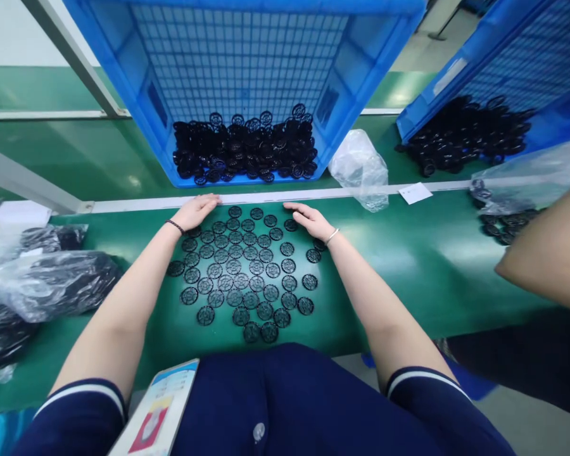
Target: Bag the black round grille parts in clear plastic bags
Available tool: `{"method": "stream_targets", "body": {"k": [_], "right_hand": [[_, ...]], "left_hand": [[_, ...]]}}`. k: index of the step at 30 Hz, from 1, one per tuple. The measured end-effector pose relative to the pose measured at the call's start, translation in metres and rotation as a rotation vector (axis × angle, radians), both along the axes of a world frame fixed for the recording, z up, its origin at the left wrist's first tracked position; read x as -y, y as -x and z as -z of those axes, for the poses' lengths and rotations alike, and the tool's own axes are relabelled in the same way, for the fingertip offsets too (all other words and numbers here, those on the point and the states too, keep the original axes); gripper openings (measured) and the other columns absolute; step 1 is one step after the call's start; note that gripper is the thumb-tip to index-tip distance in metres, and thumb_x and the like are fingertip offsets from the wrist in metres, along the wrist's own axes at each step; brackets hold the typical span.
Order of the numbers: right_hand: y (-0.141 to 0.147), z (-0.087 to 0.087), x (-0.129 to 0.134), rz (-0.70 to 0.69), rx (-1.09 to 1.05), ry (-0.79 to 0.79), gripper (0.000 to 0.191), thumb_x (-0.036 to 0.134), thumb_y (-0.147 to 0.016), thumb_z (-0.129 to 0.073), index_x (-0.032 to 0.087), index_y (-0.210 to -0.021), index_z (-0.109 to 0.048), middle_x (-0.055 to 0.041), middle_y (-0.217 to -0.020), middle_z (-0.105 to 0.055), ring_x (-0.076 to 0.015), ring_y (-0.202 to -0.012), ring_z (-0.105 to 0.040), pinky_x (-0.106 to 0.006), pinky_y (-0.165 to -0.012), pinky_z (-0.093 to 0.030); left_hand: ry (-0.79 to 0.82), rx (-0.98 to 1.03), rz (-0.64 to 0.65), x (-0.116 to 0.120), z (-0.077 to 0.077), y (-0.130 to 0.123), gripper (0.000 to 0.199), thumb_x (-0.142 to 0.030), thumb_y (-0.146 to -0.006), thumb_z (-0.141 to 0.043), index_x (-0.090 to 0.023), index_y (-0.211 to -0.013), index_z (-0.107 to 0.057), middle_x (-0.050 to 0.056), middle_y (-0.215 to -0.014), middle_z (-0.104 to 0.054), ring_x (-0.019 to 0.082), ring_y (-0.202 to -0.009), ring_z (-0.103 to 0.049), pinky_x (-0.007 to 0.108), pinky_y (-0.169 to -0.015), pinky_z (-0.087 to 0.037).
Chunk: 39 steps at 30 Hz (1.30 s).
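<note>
Many round black openwork plastic discs (240, 280) lie spread in a single layer on the green tabletop (384, 285) in front of me. At the far left edge of this spread, my left hand (197, 212) rests with its fingers stretched out and pointing inward, next to a few discs. My right hand (310, 220) lies at the far right edge, fingers extended and thumb a little apart, beside or partly over a couple of discs. Neither hand grips anything that I can see. Parts of some discs are hidden under the hands.
A tilted blue crate (244, 63) behind the spread holds a heap of discs; another blue crate (456, 76) stands at right. Filled plastic bags (61, 285) lie left. A clear bag (360, 166) and white paper (415, 193) lie right. A co-worker's arm (551, 253) reaches in at right.
</note>
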State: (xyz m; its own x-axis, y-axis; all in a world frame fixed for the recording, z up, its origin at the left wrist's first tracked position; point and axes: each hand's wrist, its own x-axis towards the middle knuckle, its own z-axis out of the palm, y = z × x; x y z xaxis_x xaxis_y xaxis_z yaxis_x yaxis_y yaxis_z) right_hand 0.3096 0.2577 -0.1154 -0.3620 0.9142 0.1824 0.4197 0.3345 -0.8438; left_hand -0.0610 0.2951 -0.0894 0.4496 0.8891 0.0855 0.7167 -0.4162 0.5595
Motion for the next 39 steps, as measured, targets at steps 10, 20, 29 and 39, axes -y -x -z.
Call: {"method": "stream_targets", "body": {"k": [10,20,29,39], "right_hand": [[0.065,-0.004,0.002,-0.125,-0.082,0.011,0.061,0.072,-0.088,-0.042,0.026,-0.121,-0.065,-0.0038,-0.129,-0.064,-0.0240,-0.124,-0.055,-0.044,-0.111,-0.038],[0.063,-0.001,-0.001,-0.074,-0.251,0.087,0.064,0.076,-0.087,-0.039,0.026,-0.119,-0.065,-0.0032,-0.136,-0.059,-0.0239,-0.127,-0.052,-0.044,-0.108,-0.043],[0.025,0.001,0.005,0.050,-0.491,0.276,0.057,0.073,-0.083,-0.052,0.024,-0.107,-0.065,-0.0082,-0.116,-0.069,-0.0222,-0.110,-0.065,-0.045,-0.100,-0.051],[-0.043,0.005,0.068,0.325,-0.100,0.172,0.034,0.048,-0.085,-0.063,0.024,-0.110,-0.063,-0.0083,-0.118,-0.066,-0.0236,-0.111,-0.062,-0.048,-0.103,-0.048]], "left_hand": [[0.107,0.017,0.285,0.016,0.009,-0.038,0.061,-0.055,-0.099,-0.015,-0.023,-0.132,-0.056,0.004,-0.142,-0.055,0.022,-0.143,-0.035,0.051,-0.122,-0.006],[0.151,0.061,0.246,0.018,-0.005,-0.028,0.079,-0.070,-0.093,-0.010,-0.019,-0.138,-0.050,0.006,-0.149,-0.047,0.024,-0.144,-0.033,0.043,-0.121,-0.020],[0.078,0.086,0.136,0.043,-0.017,-0.018,0.077,-0.071,-0.091,-0.021,-0.016,-0.128,-0.059,0.010,-0.141,-0.055,0.027,-0.141,-0.037,0.045,-0.118,-0.026],[0.032,0.467,-0.599,0.099,0.024,0.057,0.037,-0.044,-0.081,-0.063,-0.013,-0.099,-0.068,0.008,-0.102,-0.072,0.014,-0.083,-0.061,0.034,-0.089,-0.052]]}}
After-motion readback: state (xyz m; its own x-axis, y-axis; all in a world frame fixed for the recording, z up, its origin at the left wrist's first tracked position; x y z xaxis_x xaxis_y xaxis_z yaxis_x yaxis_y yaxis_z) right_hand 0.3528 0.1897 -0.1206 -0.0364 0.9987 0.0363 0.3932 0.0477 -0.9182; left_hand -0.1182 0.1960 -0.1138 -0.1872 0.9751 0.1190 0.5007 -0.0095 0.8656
